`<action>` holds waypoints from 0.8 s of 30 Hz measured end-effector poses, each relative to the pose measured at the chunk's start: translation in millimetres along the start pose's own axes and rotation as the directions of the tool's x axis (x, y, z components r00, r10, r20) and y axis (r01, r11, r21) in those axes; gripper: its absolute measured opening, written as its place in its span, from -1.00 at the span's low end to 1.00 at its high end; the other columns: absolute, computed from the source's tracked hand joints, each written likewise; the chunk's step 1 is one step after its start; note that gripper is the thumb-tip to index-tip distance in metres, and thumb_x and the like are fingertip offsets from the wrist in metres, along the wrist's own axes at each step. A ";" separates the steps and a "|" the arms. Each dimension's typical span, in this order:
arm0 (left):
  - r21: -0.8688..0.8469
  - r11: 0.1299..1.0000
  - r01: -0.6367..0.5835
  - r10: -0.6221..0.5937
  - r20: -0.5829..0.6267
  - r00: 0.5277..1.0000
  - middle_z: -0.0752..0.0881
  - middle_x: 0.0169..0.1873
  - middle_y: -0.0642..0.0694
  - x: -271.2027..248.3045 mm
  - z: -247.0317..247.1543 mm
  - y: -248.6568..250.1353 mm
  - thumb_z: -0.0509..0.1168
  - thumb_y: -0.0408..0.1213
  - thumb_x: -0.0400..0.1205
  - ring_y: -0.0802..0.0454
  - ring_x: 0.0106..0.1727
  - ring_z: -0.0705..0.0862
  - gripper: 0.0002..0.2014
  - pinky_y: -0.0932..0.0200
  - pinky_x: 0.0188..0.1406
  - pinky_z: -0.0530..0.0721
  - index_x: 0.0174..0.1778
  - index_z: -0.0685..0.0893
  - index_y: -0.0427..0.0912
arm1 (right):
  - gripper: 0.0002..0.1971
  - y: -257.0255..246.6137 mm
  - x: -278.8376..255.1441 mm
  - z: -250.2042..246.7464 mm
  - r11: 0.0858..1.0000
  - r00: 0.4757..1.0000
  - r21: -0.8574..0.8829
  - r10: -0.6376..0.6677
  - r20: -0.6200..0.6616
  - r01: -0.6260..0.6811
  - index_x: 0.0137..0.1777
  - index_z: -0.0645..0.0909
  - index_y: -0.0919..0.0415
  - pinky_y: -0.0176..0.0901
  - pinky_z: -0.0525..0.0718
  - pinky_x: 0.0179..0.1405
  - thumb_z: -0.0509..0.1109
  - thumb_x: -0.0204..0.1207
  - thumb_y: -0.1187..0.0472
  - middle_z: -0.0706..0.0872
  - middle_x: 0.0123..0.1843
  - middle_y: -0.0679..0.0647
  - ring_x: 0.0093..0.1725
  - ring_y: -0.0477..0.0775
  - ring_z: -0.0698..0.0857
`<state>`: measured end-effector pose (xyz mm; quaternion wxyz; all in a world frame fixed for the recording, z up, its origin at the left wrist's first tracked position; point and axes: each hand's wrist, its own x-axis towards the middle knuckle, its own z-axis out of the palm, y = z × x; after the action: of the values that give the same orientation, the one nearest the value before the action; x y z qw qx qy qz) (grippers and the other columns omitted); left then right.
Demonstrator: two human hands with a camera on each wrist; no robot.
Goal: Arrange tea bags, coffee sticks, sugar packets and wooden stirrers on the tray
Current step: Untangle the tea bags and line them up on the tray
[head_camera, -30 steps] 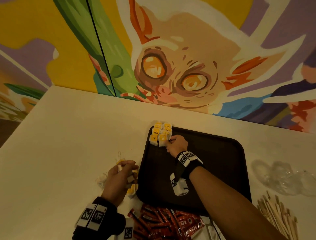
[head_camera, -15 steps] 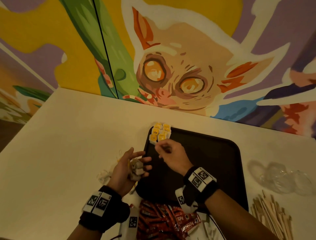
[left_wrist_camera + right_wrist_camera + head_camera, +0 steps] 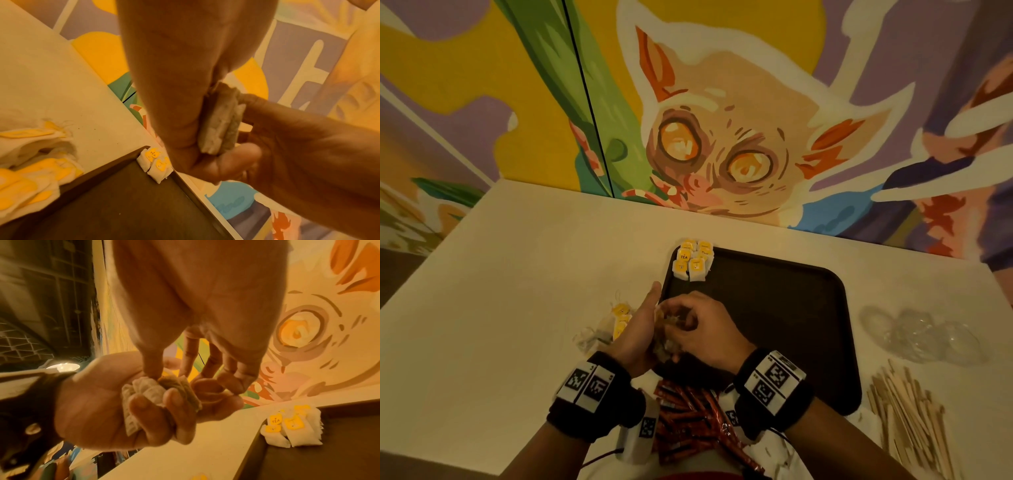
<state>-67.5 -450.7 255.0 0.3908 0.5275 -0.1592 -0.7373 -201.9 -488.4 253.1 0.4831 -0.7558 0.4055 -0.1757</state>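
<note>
Both of my hands meet over the near left corner of the dark tray. My left hand curls its grip round a small bundle of tea bags, and my right hand pinches the top of that bundle between thumb and fingertips. More yellow-tagged tea bags lie in the tray's far left corner, and a loose pile of tea bags sits on the surface just left of the tray. Red coffee sticks lie just below the tray's near edge, wooden stirrers to its right.
</note>
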 end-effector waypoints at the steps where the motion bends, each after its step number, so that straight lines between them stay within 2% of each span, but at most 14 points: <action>1: -0.004 1.000 0.004 -0.004 -0.005 1.000 0.76 -0.15 -0.33 -1.2 0.3 -1.2 -0.15 0.36 0.64 -0.14 -0.35 0.67 -0.21 0.18 -0.51 0.57 0.13 0.70 -0.29 | -0.70 0.5 -0.6 0.8 1.000 1.000 -0.020 -0.007 -0.007 0.007 0.26 0.68 0.02 -0.40 0.61 -0.25 0.51 0.53 0.16 0.60 0.07 -0.10 -0.25 -0.19 0.62; 2: -0.004 1.000 0.003 -0.003 -0.012 1.000 0.74 -0.14 -0.36 -1.6 -0.5 -3.1 -0.13 0.37 0.63 -0.15 -0.34 0.67 -0.21 0.18 -0.52 0.56 0.11 0.70 -0.28 | -0.71 1.0 -0.9 1.4 1.000 1.000 -0.014 -0.009 -0.008 0.009 0.22 0.68 -0.01 -0.29 0.68 -0.25 0.52 0.51 0.17 0.61 0.07 -0.10 -0.23 -0.14 0.63; 4: 0.019 1.000 -0.013 0.013 -0.015 1.000 0.66 -0.31 -0.32 -3.4 -1.3 -6.6 -0.11 0.39 0.62 -0.12 -0.46 0.59 -0.22 0.22 -0.59 0.48 0.06 0.69 -0.27 | -0.77 2.0 -1.4 1.8 0.999 1.000 0.039 0.011 -0.001 -0.011 0.09 0.68 -0.07 0.00 0.80 -0.21 0.55 0.48 0.19 0.63 0.05 -0.10 -0.18 0.01 0.69; 5: 0.025 0.999 -0.020 0.021 -0.015 1.000 0.63 -0.38 -0.29 -5.2 -1.0 -7.4 -0.11 0.39 0.62 -0.10 -0.50 0.56 -0.23 0.23 -0.60 0.44 0.05 0.68 -0.27 | -0.81 2.6 -1.6 1.6 0.998 1.000 0.061 0.016 -0.001 -0.016 0.02 0.68 -0.07 0.07 0.81 -0.17 0.56 0.48 0.19 0.64 0.04 -0.11 -0.14 0.03 0.71; 6: 0.024 0.999 -0.023 0.023 -0.013 1.000 0.63 -0.41 -0.27 -6.6 -1.2 -8.4 -0.11 0.38 0.62 -0.09 -0.50 0.56 -0.24 0.24 -0.60 0.43 0.07 0.66 -0.27 | -0.84 2.9 -2.1 1.0 0.997 1.000 0.075 0.010 -0.002 -0.010 -0.04 0.68 -0.07 0.06 0.80 -0.11 0.57 0.48 0.18 0.66 0.02 -0.11 -0.11 0.01 0.72; 9: 0.000 0.999 -0.036 0.036 -0.010 0.999 0.66 -0.40 -0.25 -11.1 -1.1 -9.7 -0.11 0.38 0.62 -0.09 -0.47 0.57 -0.24 0.24 -0.57 0.41 0.14 0.65 -0.26 | -0.90 0.3 -4.3 -3.5 0.993 1.000 0.114 -0.022 -0.002 0.022 -0.09 0.70 -0.01 -0.16 0.73 0.02 0.58 0.47 0.13 0.74 -0.05 -0.11 -0.05 -0.14 0.71; 12: -0.028 0.997 -0.065 0.066 0.028 0.997 0.64 -0.39 -0.25 -13.3 -3.8 -10.9 -0.09 0.43 0.55 -0.10 -0.46 0.57 -0.16 0.23 -0.56 0.40 0.12 0.62 -0.36 | -0.88 -5.1 -6.7 -7.9 0.974 0.998 0.224 -0.027 -0.063 0.041 -0.09 0.71 0.07 -0.27 0.66 -0.12 0.59 0.46 0.13 0.76 -0.12 -0.09 -0.11 -0.16 0.72; 14: -0.071 0.994 -0.083 0.087 0.057 0.995 0.67 -0.35 -0.26 -14.1 -5.5 -12.4 -0.13 0.43 0.58 -0.11 -0.45 0.56 -0.13 0.21 -0.53 0.41 0.18 0.61 -0.38 | -0.86 -9.2 -7.3 -11.6 0.944 0.993 0.326 -0.010 -0.115 0.047 -0.07 0.70 0.17 -0.19 0.67 -0.25 0.58 0.48 0.16 0.76 -0.13 0.02 -0.20 -0.09 0.72; 16: -0.136 0.987 -0.084 0.096 0.085 0.992 0.69 -0.22 -0.31 -14.2 -8.3 -12.7 -0.12 0.42 0.59 -0.13 -0.41 0.57 -0.14 0.19 -0.51 0.43 0.24 0.60 -0.35 | -0.84 -12.0 -6.8 -15.6 0.925 0.984 0.372 -0.005 -0.179 0.073 -0.04 0.69 0.23 -0.05 0.71 -0.20 0.57 0.49 0.18 0.77 -0.15 0.08 -0.25 -0.05 0.72; 18: -0.173 0.983 -0.067 0.086 0.106 0.991 0.67 -0.13 -0.34 -13.4 -10.9 -12.5 -0.03 0.42 0.57 -0.15 -0.39 0.57 -0.18 0.18 -0.51 0.44 0.20 0.62 -0.32 | -0.87 -12.1 -4.7 -19.9 0.922 0.969 0.371 -0.016 -0.246 0.109 -0.04 0.69 0.20 -0.07 0.72 0.00 0.56 0.49 0.21 0.78 -0.16 0.08 -0.19 -0.05 0.75; 20: -0.161 0.984 -0.072 0.087 0.089 0.992 0.66 -0.18 -0.28 -12.3 -12.7 -12.2 0.07 0.37 0.56 -0.12 -0.42 0.53 -0.27 0.22 -0.55 0.39 0.17 0.65 -0.28 | -0.88 -11.8 -2.7 -24.0 0.912 0.963 0.390 -0.015 -0.271 0.124 -0.02 0.69 0.14 -0.06 0.75 0.07 0.56 0.49 0.24 0.79 -0.14 0.08 -0.13 0.00 0.78; 22: -0.116 0.986 -0.122 0.129 0.050 0.990 0.62 -0.28 -0.17 -12.6 -11.6 -11.0 0.20 0.31 0.53 -0.01 -0.49 0.48 -0.36 0.28 -0.60 0.31 0.17 0.64 -0.25 | -0.88 -11.6 -2.3 -28.3 0.901 0.966 0.417 -0.007 -0.259 0.119 0.01 0.71 0.13 -0.03 0.78 0.00 0.54 0.50 0.26 0.81 -0.13 0.09 -0.17 0.08 0.80; 24: -0.066 0.972 -0.227 0.227 -0.010 0.974 0.56 -0.34 -0.10 -15.0 -8.8 -9.0 0.34 0.19 0.49 0.08 -0.53 0.44 -0.51 0.32 -0.59 0.26 0.09 0.65 -0.17 | -0.86 -11.8 -4.3 -32.2 0.896 0.973 0.431 -0.009 -0.232 0.111 0.07 0.72 0.21 -0.15 0.78 -0.13 0.51 0.53 0.30 0.82 -0.11 0.16 -0.24 0.08 0.80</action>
<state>-61.2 -432.2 255.5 0.4902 0.4933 -0.1932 -0.6922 -220.5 -501.6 279.1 0.5871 -0.6144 0.3834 -0.3618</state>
